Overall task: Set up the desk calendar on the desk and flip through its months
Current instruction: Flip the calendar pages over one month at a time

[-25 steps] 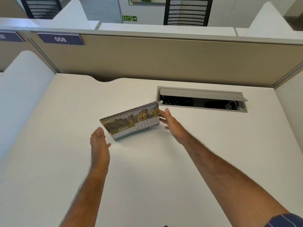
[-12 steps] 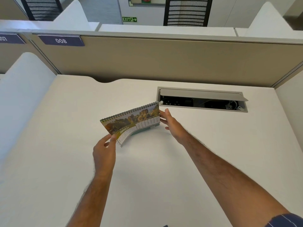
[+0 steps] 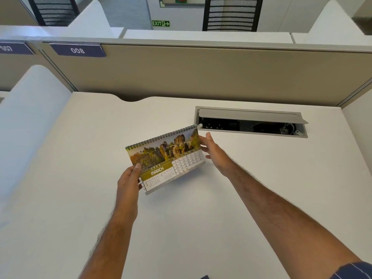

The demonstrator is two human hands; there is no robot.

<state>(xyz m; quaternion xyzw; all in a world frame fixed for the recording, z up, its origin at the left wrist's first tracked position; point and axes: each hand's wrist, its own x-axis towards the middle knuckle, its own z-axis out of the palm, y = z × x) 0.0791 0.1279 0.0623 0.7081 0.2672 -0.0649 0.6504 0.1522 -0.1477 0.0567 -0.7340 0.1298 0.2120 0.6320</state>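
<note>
A spiral-bound desk calendar (image 3: pixel 167 156) stands on the white desk (image 3: pixel 191 228), its front page showing a rock landscape photo and the word MARCH. My left hand (image 3: pixel 128 182) pinches the lower left corner of the front pages, which are lifted and bent outward from the stand. My right hand (image 3: pixel 213 152) rests flat against the calendar's right edge, fingers extended, steadying it. The calendar's back and base are hidden behind the lifted pages.
An open grey cable hatch (image 3: pixel 251 121) with sockets and a cable is sunk into the desk just behind my right hand. A beige partition (image 3: pixel 201 73) closes the back; a white divider (image 3: pixel 30 117) rises on the left.
My left hand moved from the desk up to the calendar's lower left corner, took hold of the front pages and lifted them outward. The right hand stayed at the right edge.
</note>
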